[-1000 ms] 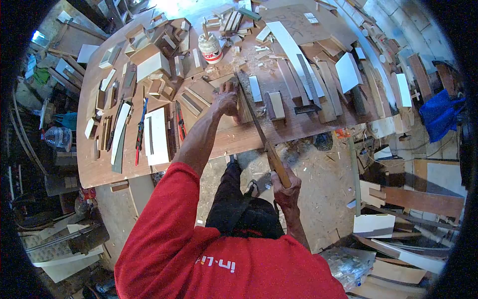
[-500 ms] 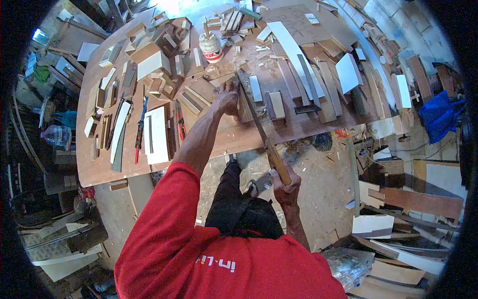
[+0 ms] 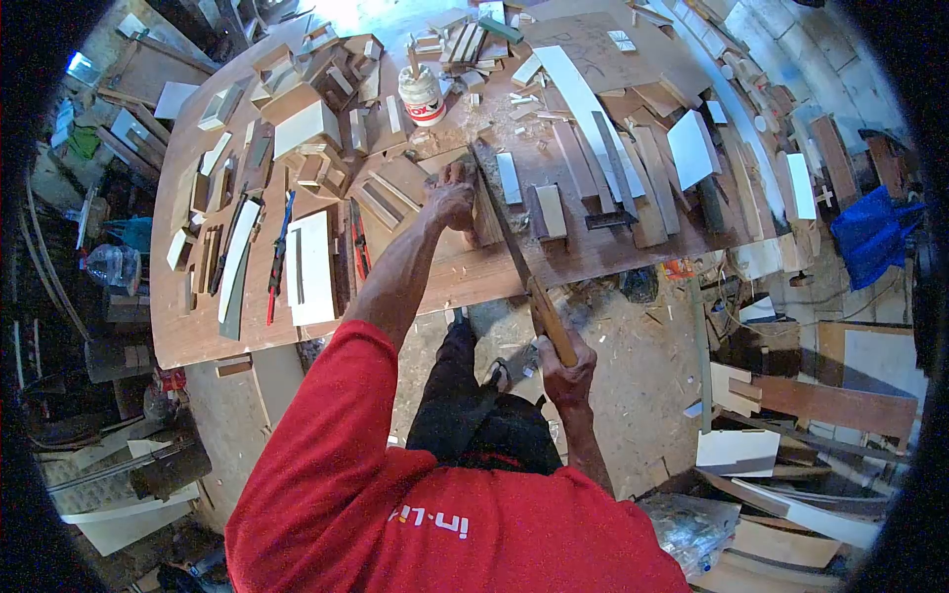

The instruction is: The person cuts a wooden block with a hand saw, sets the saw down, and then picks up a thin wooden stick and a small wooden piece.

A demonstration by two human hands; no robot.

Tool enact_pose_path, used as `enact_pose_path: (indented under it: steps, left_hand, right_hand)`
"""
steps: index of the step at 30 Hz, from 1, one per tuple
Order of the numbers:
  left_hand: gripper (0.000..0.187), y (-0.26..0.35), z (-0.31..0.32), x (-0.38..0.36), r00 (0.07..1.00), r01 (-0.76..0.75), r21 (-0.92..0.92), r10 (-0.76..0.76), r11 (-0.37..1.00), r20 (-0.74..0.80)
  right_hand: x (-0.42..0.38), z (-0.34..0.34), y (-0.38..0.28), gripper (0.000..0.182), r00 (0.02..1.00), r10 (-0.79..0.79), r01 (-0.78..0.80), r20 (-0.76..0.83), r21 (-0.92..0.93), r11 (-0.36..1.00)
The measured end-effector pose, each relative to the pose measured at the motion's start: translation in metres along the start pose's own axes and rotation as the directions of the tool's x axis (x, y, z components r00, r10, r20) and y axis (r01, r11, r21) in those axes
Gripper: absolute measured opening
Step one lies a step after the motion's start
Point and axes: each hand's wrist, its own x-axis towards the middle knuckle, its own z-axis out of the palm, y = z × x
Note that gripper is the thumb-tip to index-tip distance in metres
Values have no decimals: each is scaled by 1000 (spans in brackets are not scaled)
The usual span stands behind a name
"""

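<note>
Over on the desk (image 3: 395,267), the left hand (image 3: 453,203) was pressed down on some wood (image 3: 486,219), with the saw (image 3: 506,229) right alongside, its handle (image 3: 556,331) gripped in the right hand (image 3: 566,370).

The single view looks from the person's head, forward and steeply down, over the red shirt (image 3: 445,539) close below. The bench (image 3: 463,280) spreads ahead, its near edge crossing mid-view, its far side toward the top. Floor (image 3: 633,381) shows below the near edge; dark, rounded borders frame this wide view.
</note>
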Motion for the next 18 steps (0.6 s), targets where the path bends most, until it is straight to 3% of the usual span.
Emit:
enact_pose_path:
  steps: [3,5,11,13,15,18]
  left_hand:
    - [103,-6,10,4,999,-4,10,5,1000,-51]
    - [102,-5,8,5,1000,4,-14,-3,1000,10]
    - [106,-6,14,5,998,1,16,0,1000,-58]
    - [107,-5,14,8,1000,2,40,-2,999,-9]
    - [108,-8,9,12,1000,6,76,-7,997,24]
    - [108,-6,14,7,1000,-4,53,4,999,-2]
  right_hand:
    - [-5,-2,1,37,1000,-18,18,2,14,1000]
    - [-2,3,6,40,993,-107,108,-41,28,994]
    - [-5,-4,-7,42,998,-50,50,24,-14,999]
    - [-7,-5,-8,41,999,-25,25,31,5,1000]
    - [-3,0,-4,38,992,-123,121,-7,-122,985]
    - [-12,-8,-14,37,998,-15,16,62,-16,1000]
